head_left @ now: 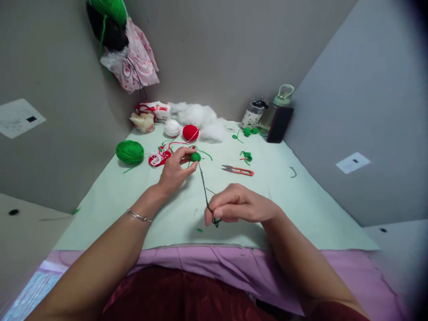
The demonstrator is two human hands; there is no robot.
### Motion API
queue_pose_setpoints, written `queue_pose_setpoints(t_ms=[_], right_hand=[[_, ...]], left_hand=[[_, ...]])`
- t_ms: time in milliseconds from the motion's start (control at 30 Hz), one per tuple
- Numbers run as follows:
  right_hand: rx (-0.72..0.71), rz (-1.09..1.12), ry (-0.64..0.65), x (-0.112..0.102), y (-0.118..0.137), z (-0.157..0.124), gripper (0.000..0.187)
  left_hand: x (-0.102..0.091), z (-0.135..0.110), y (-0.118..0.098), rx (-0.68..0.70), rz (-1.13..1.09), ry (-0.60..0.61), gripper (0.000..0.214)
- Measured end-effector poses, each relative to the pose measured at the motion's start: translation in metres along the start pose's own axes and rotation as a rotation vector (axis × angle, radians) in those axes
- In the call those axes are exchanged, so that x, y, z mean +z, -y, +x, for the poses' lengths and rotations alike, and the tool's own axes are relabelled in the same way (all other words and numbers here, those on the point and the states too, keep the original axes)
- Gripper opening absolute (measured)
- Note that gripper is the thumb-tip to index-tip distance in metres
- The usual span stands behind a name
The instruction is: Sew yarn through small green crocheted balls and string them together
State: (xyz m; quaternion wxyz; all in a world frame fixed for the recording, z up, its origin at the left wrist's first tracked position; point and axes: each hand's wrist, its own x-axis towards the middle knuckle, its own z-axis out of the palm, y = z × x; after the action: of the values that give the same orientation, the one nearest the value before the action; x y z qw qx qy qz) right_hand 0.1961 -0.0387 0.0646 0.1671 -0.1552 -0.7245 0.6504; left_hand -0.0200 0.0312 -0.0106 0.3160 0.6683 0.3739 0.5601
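Observation:
My left hand (174,171) pinches a small green crocheted ball (195,157) between thumb and fingers. Dark yarn (203,183) runs taut from that ball down to my right hand (242,204). The right fingers are closed around the yarn, and a loop of it dangles below them; whether a needle is also held there cannot be made out. Just behind my left hand lies a red and white crocheted piece (159,158). Orange-handled thread snips (239,170) rest on the pale green tablecloth (301,223), beyond my right hand.
A green yarn ball (130,152) sits at left. Farther back are white yarn (172,128), red yarn (190,133), white stuffing (197,115), a holder (252,115), a bottle (269,109) and a phone (280,125). Green scraps (246,157) lie behind the snips.

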Motion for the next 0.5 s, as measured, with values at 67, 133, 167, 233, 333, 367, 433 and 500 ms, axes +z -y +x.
queue_pose_setpoints(t_ms=[67,133,167,233,333,367,433,500], right_hand=[[0.049,-0.023,0.114,-0.005,0.003,-0.003,0.033],[0.119,-0.067,0.166,-0.011,0.002,-0.005,0.035],[0.153,-0.105,0.149,-0.015,0.001,-0.005,0.036],[0.201,-0.233,-0.03,-0.02,-0.004,-0.003,0.035],[0.208,-0.439,-0.524,-0.025,-0.014,0.003,0.032],[0.198,-0.46,-0.639,-0.025,-0.017,0.005,0.032],[0.158,-0.399,-0.736,-0.025,-0.024,0.01,0.034],[0.099,-0.247,-0.774,-0.024,-0.029,0.016,0.032]], left_hand=[[0.001,-0.001,-0.001,-0.006,-0.018,0.037,0.028],[0.002,-0.002,-0.003,-0.046,-0.06,0.067,0.03],[0.003,-0.002,-0.004,-0.074,-0.093,0.074,0.031],[0.003,-0.002,-0.007,-0.116,-0.172,0.066,0.032],[0.003,-0.001,-0.011,-0.128,-0.273,0.064,0.032],[0.003,-0.001,-0.012,-0.126,-0.29,0.071,0.032],[0.004,-0.002,-0.014,-0.124,-0.306,0.087,0.031],[0.005,-0.004,-0.016,-0.126,-0.315,0.091,0.03]])
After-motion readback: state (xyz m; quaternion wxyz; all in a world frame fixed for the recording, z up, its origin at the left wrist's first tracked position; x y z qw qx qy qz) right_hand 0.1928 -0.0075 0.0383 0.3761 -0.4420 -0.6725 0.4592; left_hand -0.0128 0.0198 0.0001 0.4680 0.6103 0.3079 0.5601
